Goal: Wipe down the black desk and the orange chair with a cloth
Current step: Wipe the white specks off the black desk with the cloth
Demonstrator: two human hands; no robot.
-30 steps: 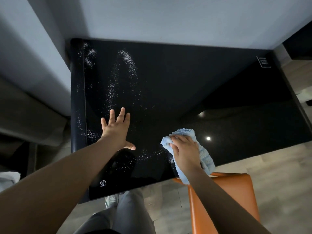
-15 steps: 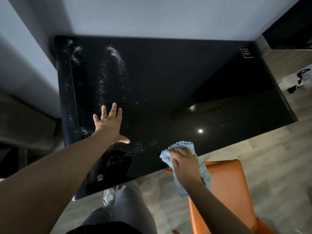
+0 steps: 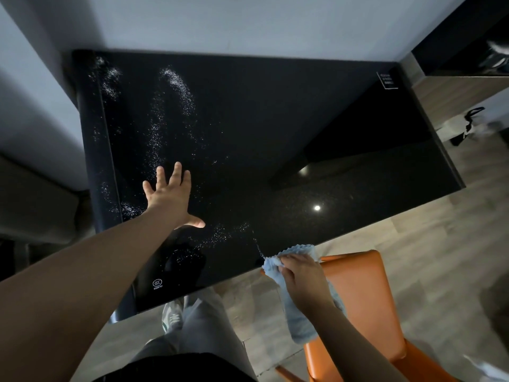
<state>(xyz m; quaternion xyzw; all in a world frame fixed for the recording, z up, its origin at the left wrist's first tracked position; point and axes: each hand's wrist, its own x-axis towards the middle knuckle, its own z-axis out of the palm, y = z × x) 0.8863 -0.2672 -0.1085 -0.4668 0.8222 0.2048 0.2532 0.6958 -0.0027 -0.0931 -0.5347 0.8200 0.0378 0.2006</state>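
The glossy black desk fills the middle of the view, with white specks scattered over its left half. My left hand lies flat on the desk near its left edge, fingers spread. My right hand grips a light blue cloth at the desk's front edge, above the back of the orange chair. Most of the cloth hangs down past the edge under my wrist.
A grey wall runs behind the desk and along its left side. Wood-look floor lies to the right, with a black-and-white bag on it. My legs and a shoe are under the front edge.
My right hand has dragged the cloth toward me, from on the desktop to its front edge and partly off it. My left hand stays flat in the same spot.
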